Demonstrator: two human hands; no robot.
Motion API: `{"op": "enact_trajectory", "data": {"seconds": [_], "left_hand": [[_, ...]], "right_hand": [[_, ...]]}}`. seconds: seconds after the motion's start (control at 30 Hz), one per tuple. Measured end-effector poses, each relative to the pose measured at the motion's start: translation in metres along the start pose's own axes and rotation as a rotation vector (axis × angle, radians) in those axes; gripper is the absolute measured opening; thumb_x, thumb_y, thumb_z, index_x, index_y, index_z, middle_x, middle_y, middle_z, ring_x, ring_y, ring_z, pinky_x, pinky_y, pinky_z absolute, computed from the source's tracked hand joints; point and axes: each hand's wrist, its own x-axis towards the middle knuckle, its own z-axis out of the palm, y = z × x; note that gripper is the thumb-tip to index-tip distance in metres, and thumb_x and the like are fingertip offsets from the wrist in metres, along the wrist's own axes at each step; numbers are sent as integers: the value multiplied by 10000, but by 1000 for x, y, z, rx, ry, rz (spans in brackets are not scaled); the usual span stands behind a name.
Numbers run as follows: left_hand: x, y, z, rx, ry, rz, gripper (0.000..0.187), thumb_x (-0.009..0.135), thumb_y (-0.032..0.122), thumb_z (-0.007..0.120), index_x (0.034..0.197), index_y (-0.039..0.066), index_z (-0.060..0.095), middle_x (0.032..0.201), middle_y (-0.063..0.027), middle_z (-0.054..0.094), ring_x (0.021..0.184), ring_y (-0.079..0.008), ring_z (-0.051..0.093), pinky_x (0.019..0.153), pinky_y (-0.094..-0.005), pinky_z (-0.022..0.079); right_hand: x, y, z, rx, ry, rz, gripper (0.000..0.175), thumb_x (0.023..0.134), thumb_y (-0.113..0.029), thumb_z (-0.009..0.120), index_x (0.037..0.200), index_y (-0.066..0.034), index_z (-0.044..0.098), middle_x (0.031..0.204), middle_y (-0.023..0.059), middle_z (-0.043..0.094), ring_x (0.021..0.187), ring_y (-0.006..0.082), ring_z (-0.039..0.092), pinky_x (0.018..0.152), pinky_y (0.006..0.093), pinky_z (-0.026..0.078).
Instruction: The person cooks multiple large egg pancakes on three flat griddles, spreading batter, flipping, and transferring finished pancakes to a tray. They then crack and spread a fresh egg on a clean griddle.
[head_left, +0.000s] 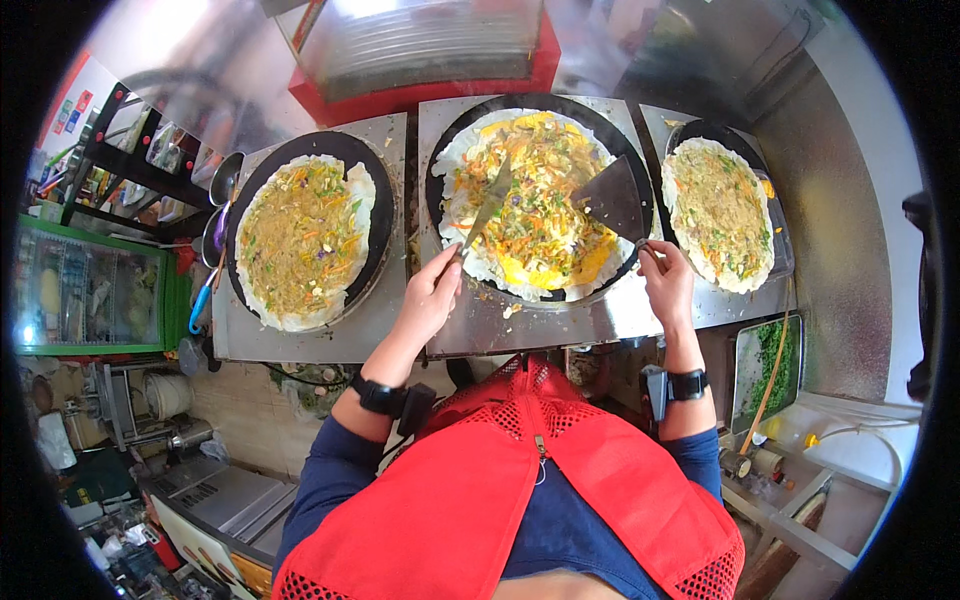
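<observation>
Before me a round black griddle (495, 105) bears a thin crepe (454, 161) topped with shredded vegetables and egg (525, 202). My left hand (431, 292) grips the handle of a narrow metal spatula (491, 206), its blade lying over the left part of the filling. In my right hand (666, 281) is the handle of a wide, fan-shaped metal scraper (619, 196). That scraper's dark blade reaches over the right edge of the crepe and covers some of the filling. Both hands are at the griddle's near side.
Filled crepes lie on the left griddle (300, 240) and at the right (720, 214). Ladles (214, 240) hang beside the left griddle. A red-framed glass case (427, 52) stands behind. Below right is a tray of chopped greens (765, 367). A green-framed cabinet (176, 300) is at left.
</observation>
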Motion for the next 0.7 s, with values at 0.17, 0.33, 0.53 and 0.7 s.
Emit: {"op": "enact_trajectory", "data": {"seconds": [0.17, 0.33, 0.53, 0.7], "left_hand": [[23, 4, -3, 15, 88, 9, 418, 967, 209, 505, 1352, 53, 462, 690, 32, 499, 534, -33, 425, 468, -197, 357], [4, -2, 3, -42, -30, -70, 412, 971, 200, 497, 1359, 69, 457, 696, 30, 505, 530, -33, 422, 469, -184, 347], [-12, 0, -3, -58, -56, -92, 407, 977, 202, 486, 1362, 71, 452, 715, 22, 502, 557, -37, 416, 493, -190, 357], [-28, 6, -17, -153, -160, -182, 408, 985, 206, 472, 1373, 84, 438, 744, 7, 508, 555, -43, 397, 482, -182, 331]], "right_hand": [[0, 21, -4, 39, 120, 70, 233, 893, -150, 607, 1060, 12, 591, 706, 42, 637, 595, 67, 548, 519, 214, 408], [-35, 20, -4, 132, 23, 211, 212, 902, -161, 595, 1047, -6, 585, 658, 28, 618, 496, 39, 457, 447, 205, 343], [-50, 9, 5, 249, -43, 254, 203, 899, -128, 597, 1069, -19, 583, 660, 17, 604, 488, 28, 430, 434, 198, 321], [-55, 5, 27, 320, -199, 234, 181, 905, -128, 600, 1064, -42, 577, 671, 11, 586, 490, 15, 403, 423, 180, 292]]}}
